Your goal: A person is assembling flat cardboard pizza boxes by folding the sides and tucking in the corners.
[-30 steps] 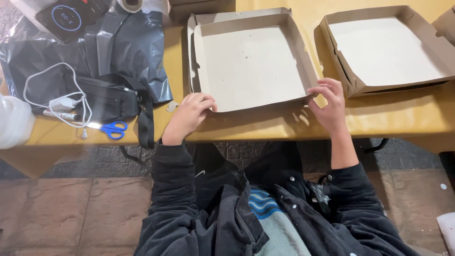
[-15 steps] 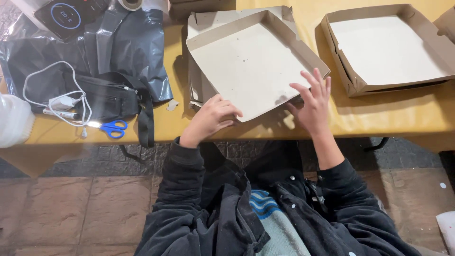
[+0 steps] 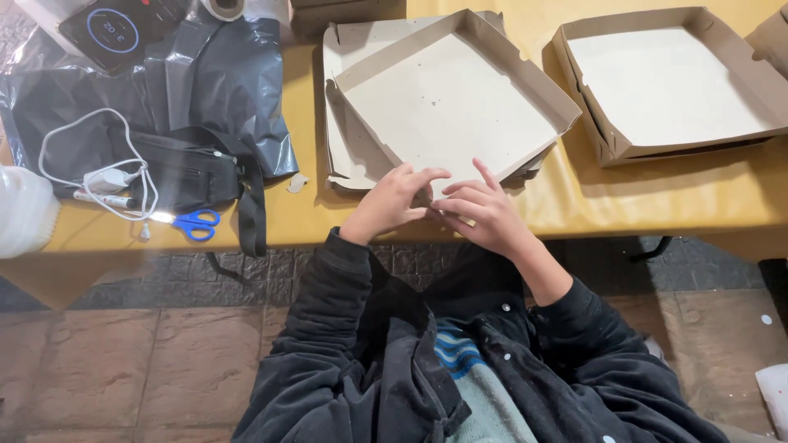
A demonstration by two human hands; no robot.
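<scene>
Left hand [image 3: 392, 203] and right hand [image 3: 480, 209], fingers curled, pinch near corner of tilted grey cardboard tray [image 3: 447, 102]; second brown tray [image 3: 669, 78] right, apart.

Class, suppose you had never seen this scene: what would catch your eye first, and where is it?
First, the two hands: the left hand and right hand meet at the near corner of a tilted, shallow cardboard box at the table's middle. A second open box lies to the right. On the left, blue-handled scissors lie beside a black pouch.
</scene>
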